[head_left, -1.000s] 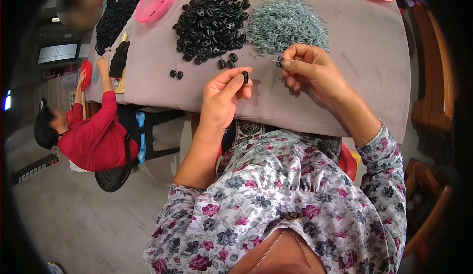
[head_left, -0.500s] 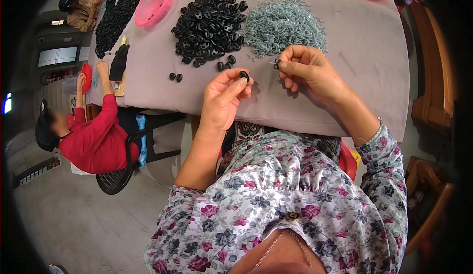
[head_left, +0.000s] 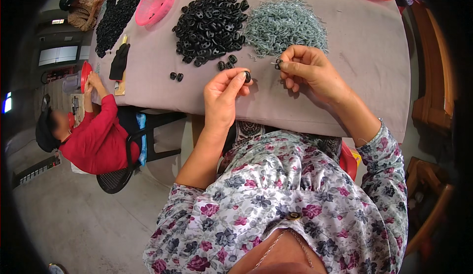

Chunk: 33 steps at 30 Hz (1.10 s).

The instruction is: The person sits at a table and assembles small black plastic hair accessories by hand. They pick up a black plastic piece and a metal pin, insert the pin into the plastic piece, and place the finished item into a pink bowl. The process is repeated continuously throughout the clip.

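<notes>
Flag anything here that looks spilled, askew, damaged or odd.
Nothing looks plainly spilled or broken. Two black pieces lie on the cloth apart from the black pile, toward its lower left, so they look slightly stray. The held parts in the left hand and right hand are too small to judge for damage.

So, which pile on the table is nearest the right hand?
The pale grey pile of thin pieces, just beyond the right hand; the black piles on the cloth lie farther left.
</notes>
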### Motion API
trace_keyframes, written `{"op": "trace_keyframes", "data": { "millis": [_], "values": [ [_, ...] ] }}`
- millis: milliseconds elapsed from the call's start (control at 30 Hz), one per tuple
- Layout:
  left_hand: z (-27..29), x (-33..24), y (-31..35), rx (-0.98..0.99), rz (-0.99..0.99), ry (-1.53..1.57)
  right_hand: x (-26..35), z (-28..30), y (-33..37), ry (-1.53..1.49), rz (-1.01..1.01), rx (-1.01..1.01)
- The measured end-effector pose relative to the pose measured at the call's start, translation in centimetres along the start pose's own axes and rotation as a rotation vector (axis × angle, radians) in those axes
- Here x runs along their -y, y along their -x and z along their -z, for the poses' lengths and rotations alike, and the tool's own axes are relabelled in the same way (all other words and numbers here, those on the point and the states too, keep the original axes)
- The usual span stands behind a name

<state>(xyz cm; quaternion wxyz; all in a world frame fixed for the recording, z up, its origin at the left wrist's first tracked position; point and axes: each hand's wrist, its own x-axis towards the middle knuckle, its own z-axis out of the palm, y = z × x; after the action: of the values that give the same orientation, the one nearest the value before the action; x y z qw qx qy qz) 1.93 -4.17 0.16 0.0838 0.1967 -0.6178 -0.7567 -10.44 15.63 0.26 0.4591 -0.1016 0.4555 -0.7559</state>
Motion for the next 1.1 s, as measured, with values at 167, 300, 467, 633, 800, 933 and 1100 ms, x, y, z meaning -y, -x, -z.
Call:
{"op": "trace_keyframes", "data": {
  "millis": [167,300,467,633,800,933,1100],
  "values": [
    [-0.4,-0.5,0.4,-0.018,-0.056,-0.18,-0.1,0.1,0.0,0.009,0.019,0.002],
    [-0.3,-0.2,0.2,0.023,-0.126,-0.253,-0.1,0.1,0.0,0.014,0.017,0.011],
    [-0.2,0.2,0.1,0.063,-0.172,-0.308,0.0,0.0,0.0,0.024,0.013,0.009],
    [-0.6,0.3,0.2,0.052,-0.159,-0.332,0.0,-0.1,0.0,0.021,0.017,0.007],
    [-0.6,-0.1,0.2,0.082,-0.126,-0.341,0.0,0.0,0.1,0.019,0.013,0.006],
    [-0.9,-0.7,0.4,0.099,-0.086,-0.315,0.1,0.0,0.1,0.024,0.011,0.005],
    [-0.9,-0.9,0.6,0.127,-0.069,-0.217,0.1,0.0,0.0,0.031,0.007,0.003]
  ]
}}
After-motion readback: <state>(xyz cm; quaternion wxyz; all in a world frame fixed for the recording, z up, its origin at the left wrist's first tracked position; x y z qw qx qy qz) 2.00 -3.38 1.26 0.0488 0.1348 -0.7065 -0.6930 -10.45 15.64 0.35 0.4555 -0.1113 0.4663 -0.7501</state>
